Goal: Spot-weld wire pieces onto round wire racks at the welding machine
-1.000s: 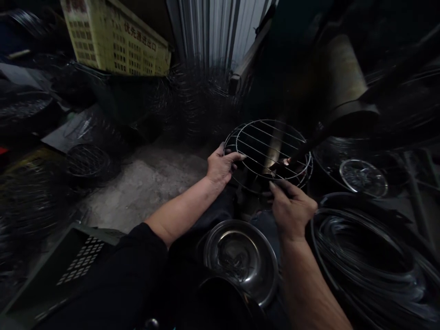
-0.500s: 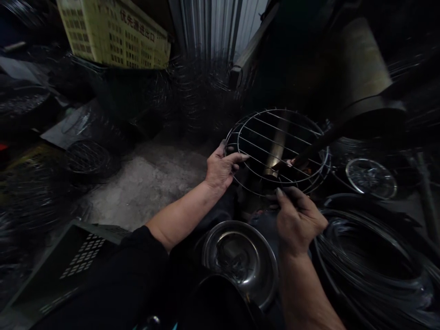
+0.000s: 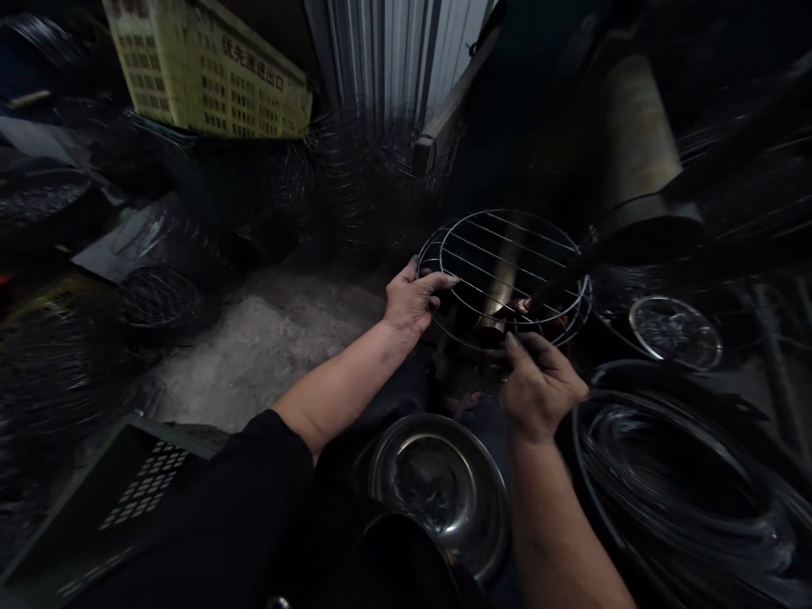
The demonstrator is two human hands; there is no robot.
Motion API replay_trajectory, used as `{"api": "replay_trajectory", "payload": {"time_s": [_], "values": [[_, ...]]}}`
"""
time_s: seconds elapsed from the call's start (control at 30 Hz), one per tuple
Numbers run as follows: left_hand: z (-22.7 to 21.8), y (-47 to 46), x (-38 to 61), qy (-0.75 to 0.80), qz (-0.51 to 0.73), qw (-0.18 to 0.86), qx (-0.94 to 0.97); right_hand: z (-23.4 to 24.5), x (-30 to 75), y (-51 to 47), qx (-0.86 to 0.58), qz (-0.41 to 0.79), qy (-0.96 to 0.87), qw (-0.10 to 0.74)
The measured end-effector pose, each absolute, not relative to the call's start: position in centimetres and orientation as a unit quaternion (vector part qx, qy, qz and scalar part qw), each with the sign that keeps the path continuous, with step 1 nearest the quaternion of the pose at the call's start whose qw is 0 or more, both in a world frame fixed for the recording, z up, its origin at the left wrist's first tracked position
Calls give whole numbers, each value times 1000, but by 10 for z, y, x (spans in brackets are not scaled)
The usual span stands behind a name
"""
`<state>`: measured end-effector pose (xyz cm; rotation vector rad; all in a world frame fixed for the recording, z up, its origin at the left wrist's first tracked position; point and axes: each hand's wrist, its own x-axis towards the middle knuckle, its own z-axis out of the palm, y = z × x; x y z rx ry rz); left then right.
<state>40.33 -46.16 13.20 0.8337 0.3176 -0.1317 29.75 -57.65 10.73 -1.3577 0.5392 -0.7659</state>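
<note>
A round wire rack [image 3: 507,266] with parallel bars and a double rim is held tilted in front of me. My left hand [image 3: 411,300] is closed on its left rim, thumb and forefinger pinching the wire. By the near rim, my right hand [image 3: 539,376] is closed in a pinch. What sits between its fingertips is too dark and small to make out. Behind and below the bars stands a brass-coloured rod [image 3: 501,292] of a machine, and a dark arm with a copper-coloured tip [image 3: 523,305] reaches in from the right.
A steel bowl [image 3: 469,461] with small pieces inside sits close to my body. Right of it lies a coil of wire [image 3: 609,448]. A green crate [image 3: 95,507], stacked wire rings [image 3: 158,296] and a yellow crate [image 3: 209,68] are leftward. A thick machine cylinder [image 3: 644,127] stands at upper right.
The view has shifted slightly, so the machine and rack appear a little further left. Both hands keep their closed grip, and the right fingertips stay beside the near rim.
</note>
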Motion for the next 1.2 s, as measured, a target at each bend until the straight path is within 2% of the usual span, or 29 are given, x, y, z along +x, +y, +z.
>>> {"api": "replay_trajectory", "payload": {"time_s": [0.53,0.77,1.2], "values": [[143,-459,405,143,-85,904,393,105,296,-570,-605,-415,231,640],[143,-462,413,159,-92,896,405,108,301,-573,-640,-404,221,615],[140,-469,429,198,-103,876,428,112,311,-575,-629,-390,229,632]]}}
